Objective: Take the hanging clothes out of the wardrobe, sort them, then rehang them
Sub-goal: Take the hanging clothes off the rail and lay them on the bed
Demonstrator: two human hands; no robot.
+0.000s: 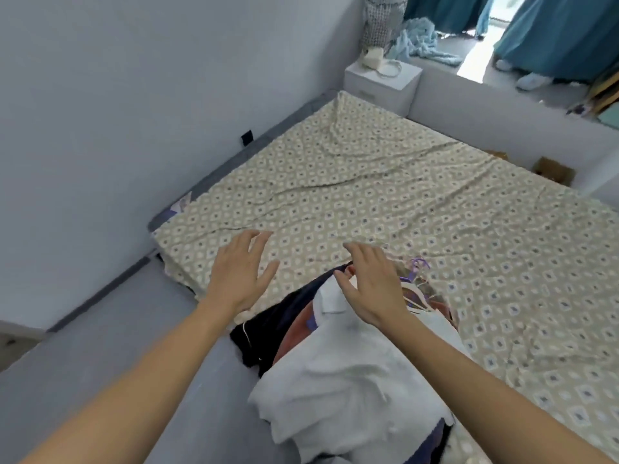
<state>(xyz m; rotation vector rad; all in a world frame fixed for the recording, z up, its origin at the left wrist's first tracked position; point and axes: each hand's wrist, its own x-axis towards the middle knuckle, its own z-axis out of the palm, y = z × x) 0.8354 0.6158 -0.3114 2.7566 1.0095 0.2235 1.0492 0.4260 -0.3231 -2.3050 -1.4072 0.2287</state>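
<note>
Mostly the view is filled by a bed (385, 202) covered with a beige sheet printed in small diamond motifs, creased in long folds, set into a corner of pale walls with a grey frame along its left and near edges. At the far corner stands a white nightstand (382, 83) carrying a small cream object with a looped cord; behind it a mesh laundry basket (380, 23) stands upright, its contents not readable, and just beside it a heap of light blue fabric (420, 41) lies on the floor before teal curtains (562, 31). A brown cardboard box (552, 170) sits past the bed's right edge, its inside hidden. On the near edge of the bed lies the pile of clothes (335, 373): a white garment on top, dark navy and rust pieces under it, with purple and pale hangers (417, 279) poking out at the far end. The left hand (239, 279) hovers with fingers spread above the sheet, just left of the pile, holding nothing. The right hand (371, 283) is over the pile's far end, fingers loosely splayed, gripping nothing.
</note>
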